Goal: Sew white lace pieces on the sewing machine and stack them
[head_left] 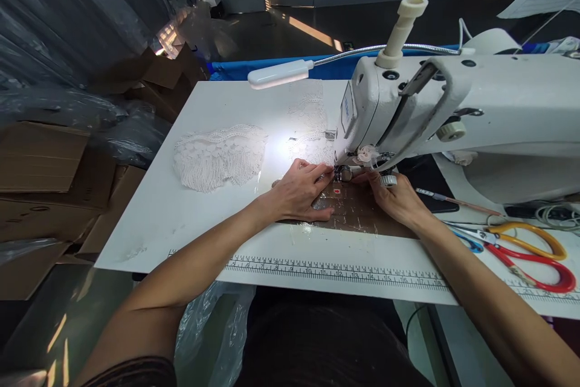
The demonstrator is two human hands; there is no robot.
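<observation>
A white sewing machine [403,103] stands at the right, with its presser foot [345,174] low over the bed. My left hand [301,191] lies just left of the foot, fingers stretched and thumb apart, resting on a brown taped sheet [353,212]. To the right of the foot is my right hand [394,197], its fingers drawn together close to the needle area. The machine head partly covers those fingertips, and whatever they pinch cannot be made out. White lace [312,147] lies behind the left hand, running up the lit tabletop.
Another white lace piece [222,156] lies left on the white table [176,224]. A lamp [280,73] reaches over the back. Red-handled scissors [544,272], yellow-handled scissors [539,239] and a pen-like tool [457,200] lie right. A printed ruler [317,272] follows the front edge; cardboard boxes [49,188] stand left.
</observation>
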